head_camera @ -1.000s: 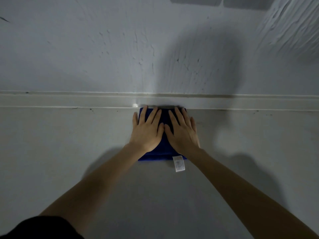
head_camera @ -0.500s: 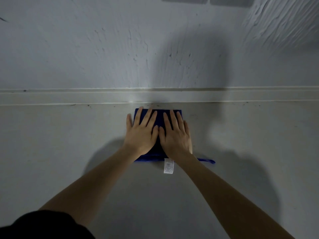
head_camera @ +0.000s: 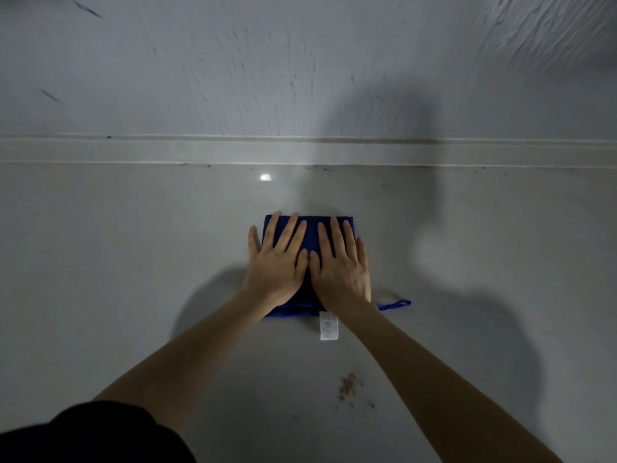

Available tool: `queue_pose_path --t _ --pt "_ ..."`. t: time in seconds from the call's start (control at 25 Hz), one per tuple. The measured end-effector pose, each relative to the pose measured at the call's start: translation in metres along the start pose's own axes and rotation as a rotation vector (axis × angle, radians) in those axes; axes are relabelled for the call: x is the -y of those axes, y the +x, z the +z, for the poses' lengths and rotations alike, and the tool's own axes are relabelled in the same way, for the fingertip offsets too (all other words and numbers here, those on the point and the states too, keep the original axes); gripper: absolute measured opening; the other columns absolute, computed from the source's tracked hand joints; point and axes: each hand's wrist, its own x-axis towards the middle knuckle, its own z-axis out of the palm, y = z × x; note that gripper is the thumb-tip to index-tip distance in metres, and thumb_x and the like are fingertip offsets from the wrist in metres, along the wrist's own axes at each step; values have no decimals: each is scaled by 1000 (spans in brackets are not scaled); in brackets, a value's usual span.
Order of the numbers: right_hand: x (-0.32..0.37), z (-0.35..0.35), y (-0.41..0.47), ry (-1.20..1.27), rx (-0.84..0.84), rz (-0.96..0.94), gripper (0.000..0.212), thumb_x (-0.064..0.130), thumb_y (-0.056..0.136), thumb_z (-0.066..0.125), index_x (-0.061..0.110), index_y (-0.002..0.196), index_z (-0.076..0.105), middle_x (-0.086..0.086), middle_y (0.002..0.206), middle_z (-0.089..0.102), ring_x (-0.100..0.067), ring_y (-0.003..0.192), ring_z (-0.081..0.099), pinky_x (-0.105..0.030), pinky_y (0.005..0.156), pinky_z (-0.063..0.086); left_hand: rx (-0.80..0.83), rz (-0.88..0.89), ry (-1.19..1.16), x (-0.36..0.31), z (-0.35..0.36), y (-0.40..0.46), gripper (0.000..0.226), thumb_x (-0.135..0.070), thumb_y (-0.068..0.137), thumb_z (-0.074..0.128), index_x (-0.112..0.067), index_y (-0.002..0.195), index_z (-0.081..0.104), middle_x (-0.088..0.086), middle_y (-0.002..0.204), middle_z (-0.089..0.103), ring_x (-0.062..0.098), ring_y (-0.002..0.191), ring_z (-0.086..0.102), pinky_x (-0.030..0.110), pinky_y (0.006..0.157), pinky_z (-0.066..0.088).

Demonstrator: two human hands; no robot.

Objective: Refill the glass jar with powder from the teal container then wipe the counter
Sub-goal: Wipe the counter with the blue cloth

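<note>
Brownish crumbs (head_camera: 349, 387) on counter (head_camera: 117, 279) near front, possibly spilled powder; dim light. Beyond: white tag (head_camera: 329, 325), blue cloth (head_camera: 309, 225). Left hand (head_camera: 275, 262), right hand (head_camera: 342, 265) flat, fingers spread, pressing cloth, gripping nothing. Wall (head_camera: 200, 78) behind.

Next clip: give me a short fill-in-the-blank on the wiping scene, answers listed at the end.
1. Both hands, left hand and right hand, press flat on a folded cloth whose colour is ____.
2. A white ____ hangs from the cloth's near edge.
3. The brownish crumbs on the counter lie ____ to the person than the cloth.
4. The number of jars in view is ____.

Missing words: blue; label; nearer; zero
</note>
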Motion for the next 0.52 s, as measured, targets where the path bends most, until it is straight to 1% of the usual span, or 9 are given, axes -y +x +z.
queue_pose_path --t 0.12,0.2,0.44,0.52 --pt "13 3 -29 2 7 -7 52 34 95 21 17 143 7 -5 154 4 -19 140 -4 -34 111 -8 2 5 -2 4 -2 -31 51 -34 95 17 -18 143 10 0 155 8 25 141 -5 53 111 -2" --pt "21 3 -47 3 18 -8 52 34 96 20 18 143 7 -5 154 3 -19 140 -6 -33 109 -11 11 -5 -5 5 -5 -52 56 -37 90 11 -17 143 11 0 155 9 25 142 -5 53 111 -1" --pt "46 8 -94 -15 18 -57 51 31 96 21 15 143 6 -6 154 3 -18 140 -6 -31 108 -15 9 -62 5 8 -8 -110 60 -39 87 4 -18 143 7 0 155 7 25 141 -7 52 112 -3" --pt "51 10 -109 -18 18 -61 51 31 96 20 15 143 7 -6 154 3 -18 140 -6 -31 107 -16 12 -74 20 9 -8 -126 57 -37 90 8 -18 143 5 0 155 5 25 141 -8 52 112 -3"
